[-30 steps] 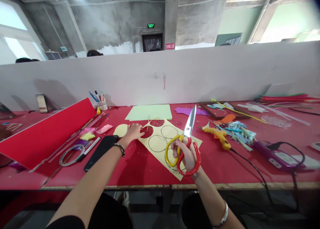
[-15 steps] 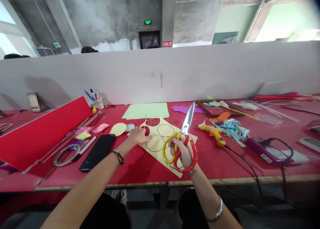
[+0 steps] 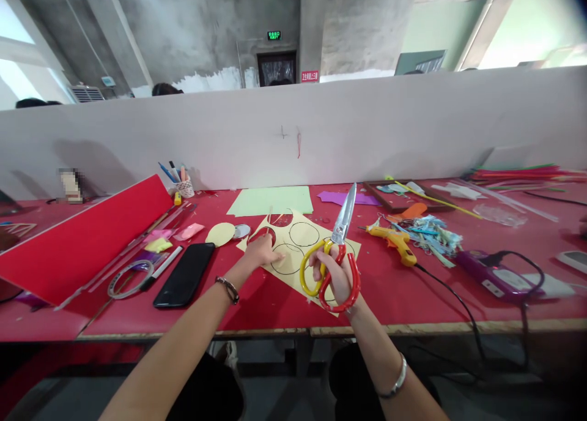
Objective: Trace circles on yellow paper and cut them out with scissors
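Observation:
A pale yellow sheet of paper (image 3: pixel 300 268) lies at an angle on the red table in front of me, with several drawn circles and round holes at its far left side. My left hand (image 3: pixel 262 251) rests on the sheet's left part beside a hole, thumb spread from the other fingers, whose tips are partly hidden. My right hand (image 3: pixel 337 274) grips scissors (image 3: pixel 343 225) by one yellow and one red handle, above the sheet's right part. The blades are together and point up and away. A cut yellow paper disc (image 3: pixel 221 234) lies left of the sheet.
A black phone (image 3: pixel 184 275) and a white marker (image 3: pixel 161 268) lie left, near a propped red board (image 3: pixel 92 237). Pale green paper (image 3: pixel 275 201) is behind. Right are a yellow glue gun (image 3: pixel 394 243) with its cord, blue tassels (image 3: pixel 433 234) and a purple device (image 3: pixel 495 277).
My left hand has shifted slightly over the sheet's left part, showing more of the hole by its fingers. The right hand keeps hold of the scissors. The view has moved a little.

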`<state>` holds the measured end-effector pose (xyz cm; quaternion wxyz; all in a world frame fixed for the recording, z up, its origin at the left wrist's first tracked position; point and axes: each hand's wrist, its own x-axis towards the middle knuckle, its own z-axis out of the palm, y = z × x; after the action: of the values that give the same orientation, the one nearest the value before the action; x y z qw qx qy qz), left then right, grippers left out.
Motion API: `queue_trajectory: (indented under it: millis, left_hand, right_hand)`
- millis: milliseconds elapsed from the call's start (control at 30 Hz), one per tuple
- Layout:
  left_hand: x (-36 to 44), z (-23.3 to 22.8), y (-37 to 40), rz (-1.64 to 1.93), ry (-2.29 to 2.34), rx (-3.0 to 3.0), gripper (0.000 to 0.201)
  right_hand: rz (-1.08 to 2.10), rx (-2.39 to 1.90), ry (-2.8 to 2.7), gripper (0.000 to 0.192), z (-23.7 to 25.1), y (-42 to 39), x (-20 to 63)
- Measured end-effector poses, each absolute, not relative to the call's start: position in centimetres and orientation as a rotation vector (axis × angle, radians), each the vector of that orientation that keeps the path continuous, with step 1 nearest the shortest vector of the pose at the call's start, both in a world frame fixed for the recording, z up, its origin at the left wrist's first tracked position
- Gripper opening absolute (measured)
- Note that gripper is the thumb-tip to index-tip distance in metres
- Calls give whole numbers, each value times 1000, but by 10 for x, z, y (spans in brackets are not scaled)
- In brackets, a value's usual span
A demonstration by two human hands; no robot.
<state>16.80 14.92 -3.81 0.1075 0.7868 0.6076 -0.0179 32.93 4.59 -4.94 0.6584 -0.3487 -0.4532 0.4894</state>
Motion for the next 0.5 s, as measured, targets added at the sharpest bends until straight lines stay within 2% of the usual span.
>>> queue_trajectory:
  millis: [233,500]
  left_hand:
    - [166,-31,153,35,1693,2319,32]
    - [163,17,160,97,1761,2443,31]
  right_hand:
    - [1110,-791,-1003,23,-51,46,330]
    - [1117,-776,-970,24,-48,48,328]
